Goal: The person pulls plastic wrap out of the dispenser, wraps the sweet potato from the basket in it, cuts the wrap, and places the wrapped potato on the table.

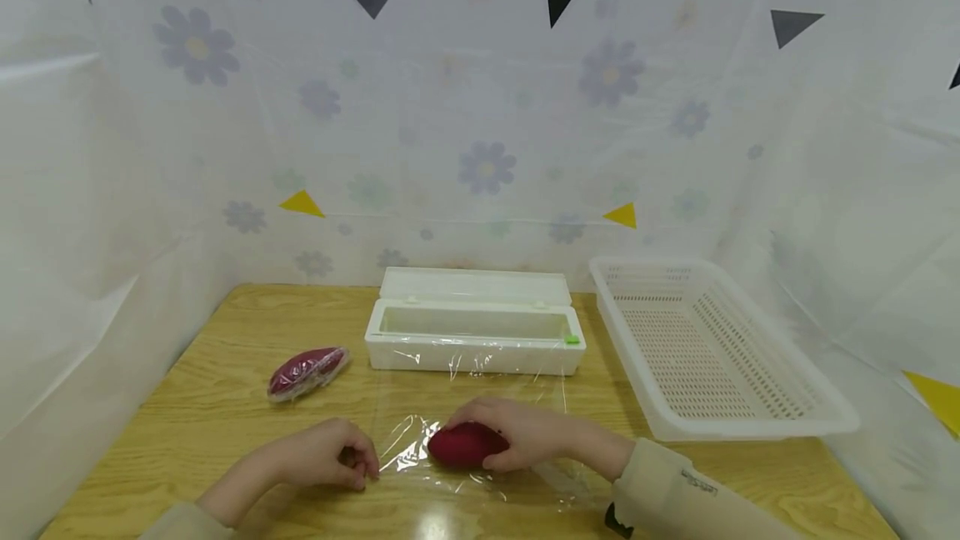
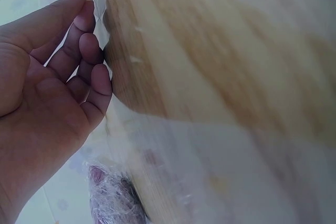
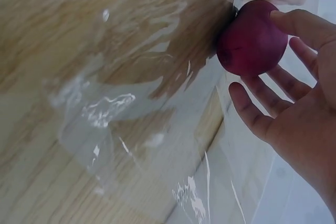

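The person's right hand [image 1: 525, 433] grips a dark red, smooth, oval object with tapered ends [image 1: 463, 446]. In the head view, fingers lie along its far side and the thumb sits at its right end, near side. The right wrist view adds what the head view hides: the thumb presses one flank, the fingers support the opposite flank, and the facing end carries a dark spot and a thin line.

The oval object is positioned on a sheet of clear, glossy plastic film [image 1: 408, 440], in front of the box described below. The person's left hand [image 1: 326, 454] is at the film's left edge, fingers curled. The left wrist view shows the thumb tip and index fingertip close together; whether film is pinched between them cannot be told.

The film extends back to a long white rectangular box [image 1: 472, 357] with its hinged lid [image 1: 476, 286] raised. The head view alone shows the small bright green part [image 1: 572, 340] at the box's right front corner. A second dark red oval object, wrapped in clear film [image 1: 307, 373], lies left of the box; the left wrist view shows its wrapping crinkled. A white perforated plastic basket [image 1: 652, 394] stands to the right on the wood-grain table [image 1: 225, 340].
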Demonstrator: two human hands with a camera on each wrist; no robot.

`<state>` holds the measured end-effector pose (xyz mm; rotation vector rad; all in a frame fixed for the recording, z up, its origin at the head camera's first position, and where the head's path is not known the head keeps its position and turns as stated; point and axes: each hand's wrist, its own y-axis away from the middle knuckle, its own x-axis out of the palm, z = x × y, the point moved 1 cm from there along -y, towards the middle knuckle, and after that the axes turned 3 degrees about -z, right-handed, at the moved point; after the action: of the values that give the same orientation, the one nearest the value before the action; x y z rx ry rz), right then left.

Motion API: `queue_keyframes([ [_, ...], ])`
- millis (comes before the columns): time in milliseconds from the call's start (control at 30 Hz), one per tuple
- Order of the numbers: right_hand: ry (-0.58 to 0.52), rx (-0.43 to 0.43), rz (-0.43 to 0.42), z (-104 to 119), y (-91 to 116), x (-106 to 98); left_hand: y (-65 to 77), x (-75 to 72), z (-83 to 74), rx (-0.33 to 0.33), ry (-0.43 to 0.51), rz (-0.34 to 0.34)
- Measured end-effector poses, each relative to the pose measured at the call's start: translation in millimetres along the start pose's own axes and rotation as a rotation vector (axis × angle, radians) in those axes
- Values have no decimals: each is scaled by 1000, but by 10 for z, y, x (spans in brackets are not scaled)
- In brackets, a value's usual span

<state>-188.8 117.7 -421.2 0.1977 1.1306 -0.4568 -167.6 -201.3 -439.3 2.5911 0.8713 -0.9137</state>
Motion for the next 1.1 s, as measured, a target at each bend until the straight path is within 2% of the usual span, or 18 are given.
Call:
queue_keyframes([
  [200, -45, 25, -50, -31, 148, -70, 1, -6, -26, 4, -14, -5],
  [367, -91, 75, -91, -46, 367, -136, 0, -2, -21, 3, -13, -4],
  [500, -80, 91, -141, -61, 563, -178, -3, 3, 2, -6, -12, -7],
  [633, -33, 98, -175, -99, 748, -187, -4, 3, 13, -7, -8, -7],
  [800, 96, 101, -183, -115, 941, -139, -5, -5, -17, 3, -8, -3],
  [1000, 214, -11, -218, -108, 1105, -42, 0, 7, -10, 12, -9, -5],
  [1100, 237, -15, -192, -111, 1183, 9, 1, 6, 19, 14, -12, -7],
])
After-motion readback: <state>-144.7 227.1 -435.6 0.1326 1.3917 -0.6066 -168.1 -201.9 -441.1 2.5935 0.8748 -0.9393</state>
